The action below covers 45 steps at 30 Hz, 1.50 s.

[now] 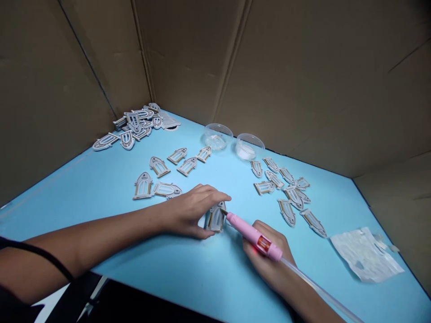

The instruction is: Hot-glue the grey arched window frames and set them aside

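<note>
Under my left hand (193, 211) lies a small arched window-shaped piece (216, 220), white and grey with gold-coloured sides. My thumb and fingers close around its edges and hold it on the table. My right hand (269, 251) grips a pink pen-shaped tool (247, 231) with a thin dark tip, a small orange-red window and a pale cord. The tip touches or hovers just over the upper part of the piece; I cannot tell which. Beside my left hand lies a similar arched piece (164, 189), partly covered by it.
Several arched pieces (186, 166) lie beyond my left hand, more (288, 211) on the right, and a heap (134, 123) at the back left. Two clear plastic cups (218, 130) stand at the back. A crumpled white sheet (365, 260) lies right. Cardboard walls (286, 76) enclose the blue table (188, 278).
</note>
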### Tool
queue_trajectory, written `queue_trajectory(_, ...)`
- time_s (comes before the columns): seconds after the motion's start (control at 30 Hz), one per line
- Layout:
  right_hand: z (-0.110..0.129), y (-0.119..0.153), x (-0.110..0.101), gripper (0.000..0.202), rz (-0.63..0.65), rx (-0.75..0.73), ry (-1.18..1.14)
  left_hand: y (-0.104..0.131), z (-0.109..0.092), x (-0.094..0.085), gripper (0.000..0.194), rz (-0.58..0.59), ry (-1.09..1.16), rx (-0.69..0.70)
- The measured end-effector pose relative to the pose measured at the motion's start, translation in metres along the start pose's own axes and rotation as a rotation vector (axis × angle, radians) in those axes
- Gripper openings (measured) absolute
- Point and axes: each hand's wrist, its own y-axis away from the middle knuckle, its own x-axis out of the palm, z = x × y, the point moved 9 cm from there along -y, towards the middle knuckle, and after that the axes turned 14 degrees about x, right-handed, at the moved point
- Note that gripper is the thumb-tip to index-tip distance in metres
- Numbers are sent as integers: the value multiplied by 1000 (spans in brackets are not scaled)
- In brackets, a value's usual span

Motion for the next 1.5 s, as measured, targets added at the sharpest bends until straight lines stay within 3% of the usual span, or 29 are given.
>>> queue_trajectory(0.23,-7,-1,3,22,54,146,-120,1,2,-1,70,-17,-15,-28)
queue_trajectory(0.33,-37,-3,10,18,134,475,-313,2,7,-1,69,-20,2,-86)
queue_trajectory(0.4,-60,-2,13,36,148,707,-510,4,14,0,71,-7,18,-168)
queue_trajectory(0.47,-74,-5,10,52,113,826,-701,7,22,3,73,31,29,-259)
queue_trajectory(0.57,-80,-10,6,58,76,874,-858,11,27,9,75,129,13,-319)
queue_trajectory(0.73,-73,-11,10,57,112,865,-929,4,12,23,74,310,-26,-152)
queue_trajectory(0.8,-71,-10,9,55,108,855,-935,2,17,14,55,259,-81,-193)
queue_trajectory(0.87,-71,-10,7,54,97,850,-938,4,30,-7,34,174,-209,-326)
queue_trajectory(1.0,-74,-10,0,55,57,851,-947,20,53,-62,48,53,-502,-615)
queue_trajectory(1.1,-74,-12,-3,55,39,842,-948,20,49,-81,40,-16,-548,-573)
queue_trajectory(1.17,-73,-12,-4,55,38,834,-948,12,41,-65,18,52,-415,-411)
queue_trajectory(1.2,-72,-12,-4,55,36,830,-948,9,35,-51,22,113,-315,-329)
queue_trajectory(1.27,-71,-12,-5,56,32,823,-946,8,26,-20,60,244,-125,-223)
queue_trajectory(1.33,-70,-12,-5,56,31,816,-939,10,22,1,74,318,-14,-200)
queue_trajectory(1.4,-68,-13,-5,55,34,809,-933,11,23,8,69,326,3,-211)
queue_trajectory(1.5,-67,-13,-4,55,32,805,-928,12,32,4,63,323,-100,-283)
